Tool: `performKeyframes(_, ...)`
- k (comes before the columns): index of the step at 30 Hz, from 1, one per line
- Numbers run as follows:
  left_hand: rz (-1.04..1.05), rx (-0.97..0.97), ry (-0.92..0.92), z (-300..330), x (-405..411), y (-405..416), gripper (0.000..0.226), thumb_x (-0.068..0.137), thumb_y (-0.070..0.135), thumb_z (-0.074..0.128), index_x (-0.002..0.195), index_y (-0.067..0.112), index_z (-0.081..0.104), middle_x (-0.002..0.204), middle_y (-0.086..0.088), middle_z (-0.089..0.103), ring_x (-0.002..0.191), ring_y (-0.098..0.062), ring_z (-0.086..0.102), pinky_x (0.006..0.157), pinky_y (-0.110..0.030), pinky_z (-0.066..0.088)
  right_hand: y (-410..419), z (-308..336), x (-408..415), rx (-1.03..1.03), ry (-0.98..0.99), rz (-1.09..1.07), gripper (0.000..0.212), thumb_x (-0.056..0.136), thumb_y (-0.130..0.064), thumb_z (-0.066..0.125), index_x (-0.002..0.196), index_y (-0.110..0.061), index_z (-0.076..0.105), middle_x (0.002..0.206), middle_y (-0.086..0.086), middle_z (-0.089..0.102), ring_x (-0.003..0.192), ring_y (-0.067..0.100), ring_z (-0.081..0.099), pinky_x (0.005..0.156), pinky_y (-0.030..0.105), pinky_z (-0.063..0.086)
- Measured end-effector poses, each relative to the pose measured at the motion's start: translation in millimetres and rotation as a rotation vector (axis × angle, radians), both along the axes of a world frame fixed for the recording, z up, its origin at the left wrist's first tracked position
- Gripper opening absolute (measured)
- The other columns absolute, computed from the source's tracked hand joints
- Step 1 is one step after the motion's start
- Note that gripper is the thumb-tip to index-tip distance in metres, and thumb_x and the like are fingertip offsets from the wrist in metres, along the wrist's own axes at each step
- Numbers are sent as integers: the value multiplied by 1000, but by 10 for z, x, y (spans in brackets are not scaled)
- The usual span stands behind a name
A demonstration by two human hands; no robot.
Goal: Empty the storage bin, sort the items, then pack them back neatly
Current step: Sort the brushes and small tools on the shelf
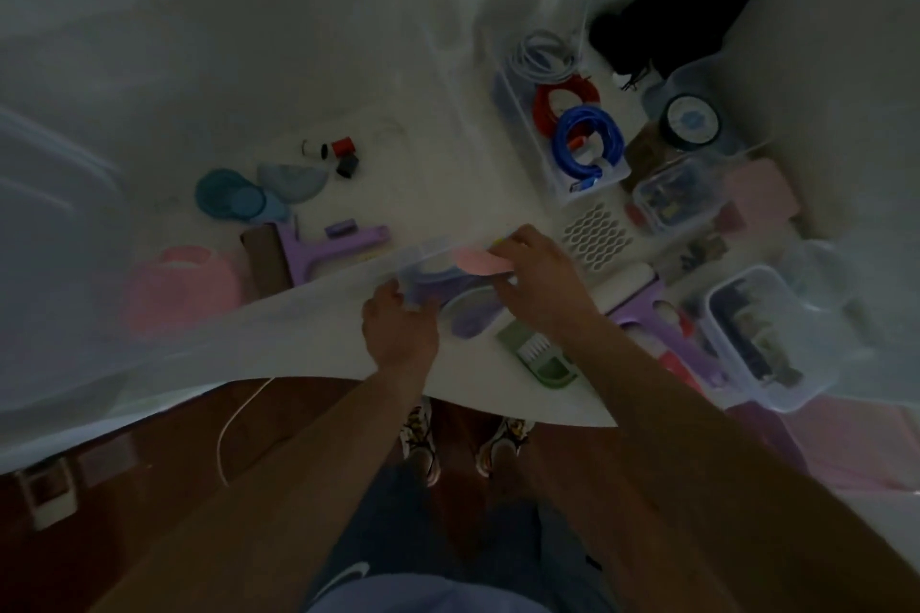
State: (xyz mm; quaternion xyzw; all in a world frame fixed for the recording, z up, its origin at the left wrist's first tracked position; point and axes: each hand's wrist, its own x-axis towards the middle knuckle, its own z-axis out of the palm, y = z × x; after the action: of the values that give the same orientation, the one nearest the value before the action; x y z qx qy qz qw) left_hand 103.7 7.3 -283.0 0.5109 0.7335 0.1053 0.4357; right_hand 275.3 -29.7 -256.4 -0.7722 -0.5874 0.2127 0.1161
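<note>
Two hands hold a small clear container [450, 264] at the table's near edge: left hand [398, 329] grips its near-left corner, right hand [542, 274] pinches a pink oval piece [480, 262] over it. Beyond the fingertips lie coiled cables [582, 134]; right of them, lidded boxes [761, 339]; left, a purple scraper [328, 244].

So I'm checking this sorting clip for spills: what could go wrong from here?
Both hands, left and right, hold a small clear tray near the table edge; if it tips, the pink piece could slide out. The green brush lies close to that edge, under the right forearm, and might get knocked off.
</note>
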Motion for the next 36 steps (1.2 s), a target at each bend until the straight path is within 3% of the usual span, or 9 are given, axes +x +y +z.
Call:
performKeyframes(3, -10, 25, 48, -66, 71, 9, 51, 84, 30, 75, 129, 14, 59, 121, -13, 62, 110, -30, 59, 90, -35, 45, 191, -185, 34, 5, -61, 174, 40, 70, -4, 71, 109, -9, 70, 107, 15, 66, 86, 37, 61, 74, 41, 51)
performKeyframes(7, -106, 75, 149, -183, 47, -13, 27, 86, 33, 71, 109, 19, 68, 110, -13, 64, 100, -32, 61, 82, -34, 46, 289, -321, 49, -68, -95, 243, 37, 78, -7, 66, 115, -10, 68, 109, 16, 63, 95, 38, 58, 80, 46, 48)
performKeyframes(11, -91, 92, 148, -233, 44, -27, 17, 85, 29, 73, 98, 18, 71, 103, -12, 66, 94, -31, 62, 78, -35, 47, 336, -422, 92, -2, -31, 276, 25, 73, -6, 74, 98, -9, 73, 93, 17, 59, 79, 36, 59, 65, 42, 50)
performKeyframes(16, 67, 141, 60, -111, 60, -50, 14, 87, 26, 72, 95, 14, 71, 95, -5, 73, 91, -23, 66, 73, -20, 37, 306, -341, 211, 108, -161, 318, 24, 72, -11, 71, 95, -12, 64, 89, 9, 58, 78, 28, 51, 61, 37, 45)
performKeyframes(22, 148, 127, -68, -92, 17, -37, 12, 88, 31, 69, 96, 22, 72, 88, -3, 75, 85, -21, 69, 81, -32, 55, 52, -20, 333, 30, -167, 123, 27, 79, -28, 56, 97, -9, 53, 79, 9, 55, 79, 25, 46, 61, 33, 40)
performKeyframes(25, 210, 97, -143, -88, 35, -64, 11, 88, 30, 70, 94, 22, 73, 79, -2, 74, 76, -20, 71, 79, -41, 59, -77, 79, 219, -57, 166, -322, 26, 85, -33, 59, 87, -9, 50, 76, 7, 54, 68, 24, 50, 61, 34, 41)
performKeyframes(30, 228, 35, -233, -50, 124, -144, 11, 88, 29, 71, 93, 19, 75, 69, 1, 73, 71, -21, 71, 77, -43, 60, -195, 98, -87, -73, 1090, -1046, 33, 96, -32, 61, 76, -7, 51, 55, 8, 38, 45, 21, 43, 55, 37, 40)
performKeyframes(33, 122, 19, -263, 49, 197, -233, 10, 88, 27, 72, 92, 18, 74, 76, -1, 74, 74, -20, 71, 75, -39, 59, -210, -3, -201, -98, 1138, -1054, 33, 87, -37, 72, 76, -11, 55, 54, 7, 45, 45, 21, 47, 51, 33, 42)
performKeyframes(36, -97, 69, -259, 130, 250, -325, 5, 88, 27, 72, 91, 23, 73, 83, 2, 74, 78, -14, 69, 74, -33, 57, -183, -49, -229, -138, 1166, -1081, 31, 80, -36, 80, 90, -11, 63, 73, 7, 62, 63, 20, 63, 52, 32, 51)
